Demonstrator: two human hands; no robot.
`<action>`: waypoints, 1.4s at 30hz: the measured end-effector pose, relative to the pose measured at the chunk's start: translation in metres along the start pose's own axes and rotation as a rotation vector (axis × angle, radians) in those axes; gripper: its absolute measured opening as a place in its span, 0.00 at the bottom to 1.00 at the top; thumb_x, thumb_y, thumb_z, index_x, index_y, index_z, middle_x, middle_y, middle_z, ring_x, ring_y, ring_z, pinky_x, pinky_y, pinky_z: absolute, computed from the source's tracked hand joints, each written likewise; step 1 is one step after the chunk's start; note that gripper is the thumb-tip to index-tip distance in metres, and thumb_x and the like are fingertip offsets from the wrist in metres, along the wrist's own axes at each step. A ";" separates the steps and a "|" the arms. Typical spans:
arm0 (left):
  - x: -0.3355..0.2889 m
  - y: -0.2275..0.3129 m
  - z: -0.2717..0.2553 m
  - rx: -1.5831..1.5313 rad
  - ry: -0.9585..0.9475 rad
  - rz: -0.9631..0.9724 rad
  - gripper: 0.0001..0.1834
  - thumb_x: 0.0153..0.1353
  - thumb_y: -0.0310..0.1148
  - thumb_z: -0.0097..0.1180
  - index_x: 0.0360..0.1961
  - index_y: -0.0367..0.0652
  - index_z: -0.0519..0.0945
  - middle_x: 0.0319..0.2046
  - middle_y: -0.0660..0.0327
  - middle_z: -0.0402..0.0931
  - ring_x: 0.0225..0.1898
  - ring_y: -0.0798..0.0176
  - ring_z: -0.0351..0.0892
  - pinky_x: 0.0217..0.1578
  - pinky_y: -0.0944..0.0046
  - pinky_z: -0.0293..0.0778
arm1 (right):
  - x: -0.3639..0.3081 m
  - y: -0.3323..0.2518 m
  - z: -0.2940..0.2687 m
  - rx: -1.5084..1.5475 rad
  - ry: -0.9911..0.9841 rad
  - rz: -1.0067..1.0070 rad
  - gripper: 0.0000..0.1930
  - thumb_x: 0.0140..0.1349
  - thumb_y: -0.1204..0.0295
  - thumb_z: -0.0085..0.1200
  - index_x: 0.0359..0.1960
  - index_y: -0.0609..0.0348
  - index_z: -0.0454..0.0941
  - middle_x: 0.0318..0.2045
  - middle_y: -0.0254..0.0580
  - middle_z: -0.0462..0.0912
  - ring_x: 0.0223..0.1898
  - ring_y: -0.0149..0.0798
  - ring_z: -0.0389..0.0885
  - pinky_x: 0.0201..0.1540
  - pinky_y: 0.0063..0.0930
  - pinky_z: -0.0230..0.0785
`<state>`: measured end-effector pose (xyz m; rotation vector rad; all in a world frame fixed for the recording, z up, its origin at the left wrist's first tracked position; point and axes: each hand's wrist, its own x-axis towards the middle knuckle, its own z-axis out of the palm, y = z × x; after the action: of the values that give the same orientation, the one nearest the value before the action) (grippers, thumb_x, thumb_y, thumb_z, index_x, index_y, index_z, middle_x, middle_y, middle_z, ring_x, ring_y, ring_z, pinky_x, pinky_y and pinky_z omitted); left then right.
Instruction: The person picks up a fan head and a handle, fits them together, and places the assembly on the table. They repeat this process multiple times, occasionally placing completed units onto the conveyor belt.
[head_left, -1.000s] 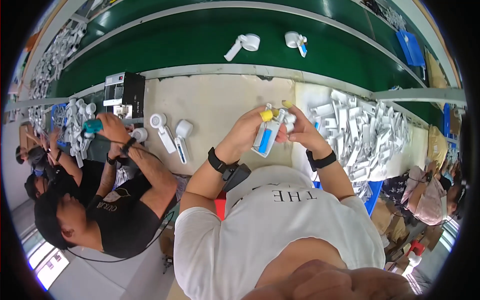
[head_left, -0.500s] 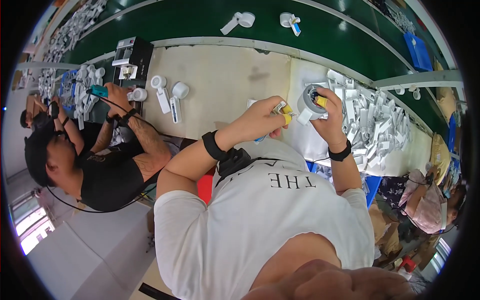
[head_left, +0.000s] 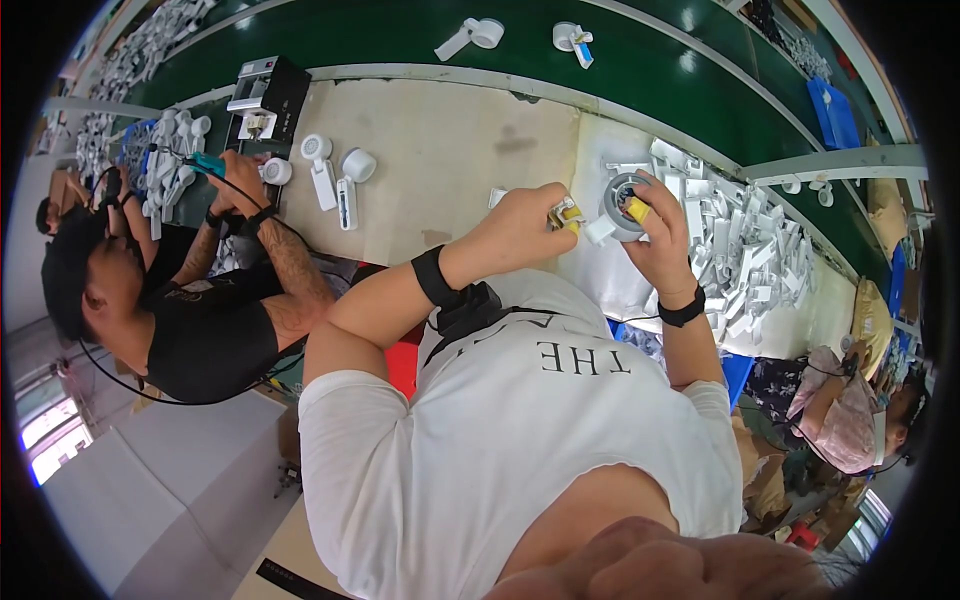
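Pale bench [head_left: 430,150]; right hand [head_left: 662,235] clamps fingers on grey head [head_left: 618,208], likely light, stiff: grip rim [head_left: 609,196]; left hand [head_left: 522,228] pinches pale part [head_left: 558,212].

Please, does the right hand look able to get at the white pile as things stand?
Probably yes: the white pile lies close beside the right hand, with nothing visible blocking the way. However, that hand holds a round part, which would likely hinder picking.
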<state>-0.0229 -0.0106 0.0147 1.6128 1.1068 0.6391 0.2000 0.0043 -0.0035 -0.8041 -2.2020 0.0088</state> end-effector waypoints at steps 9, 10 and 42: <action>0.004 0.000 -0.002 0.095 -0.117 0.040 0.16 0.43 0.31 0.55 0.34 0.36 0.71 0.21 0.53 0.72 0.22 0.60 0.71 0.26 0.64 0.68 | 0.049 0.002 -0.038 0.766 -0.499 0.381 0.26 0.46 0.68 0.60 0.50 0.59 0.70 0.47 0.46 0.69 0.50 0.43 0.68 0.53 0.31 0.59; 0.005 -0.001 -0.002 0.131 -0.101 0.057 0.16 0.43 0.32 0.55 0.32 0.34 0.70 0.21 0.49 0.72 0.24 0.53 0.72 0.27 0.60 0.68 | 0.058 0.001 -0.040 0.704 -0.533 0.337 0.24 0.48 0.69 0.59 0.50 0.59 0.70 0.47 0.45 0.69 0.48 0.44 0.69 0.51 0.30 0.59; 0.001 -0.030 0.006 -0.617 -0.285 -0.335 0.09 0.60 0.32 0.47 0.37 0.37 0.71 0.28 0.57 0.76 0.24 0.66 0.74 0.28 0.68 0.71 | -0.018 0.045 0.022 1.498 -0.322 0.982 0.20 0.56 0.59 0.53 0.46 0.58 0.73 0.38 0.43 0.77 0.39 0.37 0.76 0.41 0.28 0.67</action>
<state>-0.0282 -0.0110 -0.0154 0.9261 0.8315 0.4481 0.2189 0.0354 -0.0420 -0.8145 -1.1781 2.0342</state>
